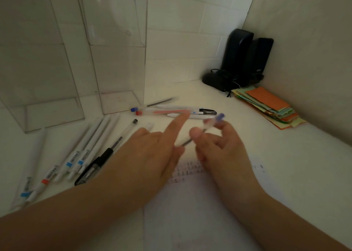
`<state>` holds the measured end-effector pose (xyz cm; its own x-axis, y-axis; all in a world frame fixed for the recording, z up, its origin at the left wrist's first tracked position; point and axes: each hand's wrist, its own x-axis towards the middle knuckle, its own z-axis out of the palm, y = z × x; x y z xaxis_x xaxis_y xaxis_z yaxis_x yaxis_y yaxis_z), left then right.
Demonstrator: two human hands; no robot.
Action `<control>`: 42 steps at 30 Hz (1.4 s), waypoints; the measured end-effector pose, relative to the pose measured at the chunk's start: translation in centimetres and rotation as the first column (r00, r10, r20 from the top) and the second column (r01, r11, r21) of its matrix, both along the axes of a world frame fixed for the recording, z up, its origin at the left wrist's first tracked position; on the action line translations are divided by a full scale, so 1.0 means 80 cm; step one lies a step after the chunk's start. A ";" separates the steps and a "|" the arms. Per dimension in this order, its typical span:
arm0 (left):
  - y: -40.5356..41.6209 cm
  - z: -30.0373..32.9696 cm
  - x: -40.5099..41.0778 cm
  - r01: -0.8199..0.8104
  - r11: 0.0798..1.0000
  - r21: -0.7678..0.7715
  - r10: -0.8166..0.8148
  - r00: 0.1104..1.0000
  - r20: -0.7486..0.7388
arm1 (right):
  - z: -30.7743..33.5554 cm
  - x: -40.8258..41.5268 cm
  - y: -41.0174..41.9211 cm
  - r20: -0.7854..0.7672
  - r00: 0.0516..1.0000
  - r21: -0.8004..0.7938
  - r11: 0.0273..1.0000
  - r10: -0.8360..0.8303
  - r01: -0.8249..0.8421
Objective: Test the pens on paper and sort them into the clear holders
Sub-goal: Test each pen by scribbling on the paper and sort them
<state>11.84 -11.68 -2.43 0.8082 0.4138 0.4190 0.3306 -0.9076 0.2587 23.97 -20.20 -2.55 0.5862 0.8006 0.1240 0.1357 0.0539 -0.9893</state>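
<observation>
Right hand (222,147): fingers pinch blue-capped pen (207,126) above paper (200,212). Left hand (152,146): fingers extended, holding nothing. Clear holders (114,50) far left.

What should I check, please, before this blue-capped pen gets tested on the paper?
1. Pen held: ok, the right hand pinches the blue-capped pen.
2. Cap off: not ok, the blue cap is on.
3. Left hand free: ok, fingers straight, holding nothing.
4. Paper under the hands: ok, with earlier marks.
5. Clear holders ready: ok, upright and no pens inside.
6. Pen writes: cannot tell.
</observation>
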 end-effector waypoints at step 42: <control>0.108 -0.025 0.076 -0.074 0.943 0.325 0.123 0.983 -0.134 | -0.013 0.019 0.008 0.019 1.000 -0.031 0.999 -0.022 0.023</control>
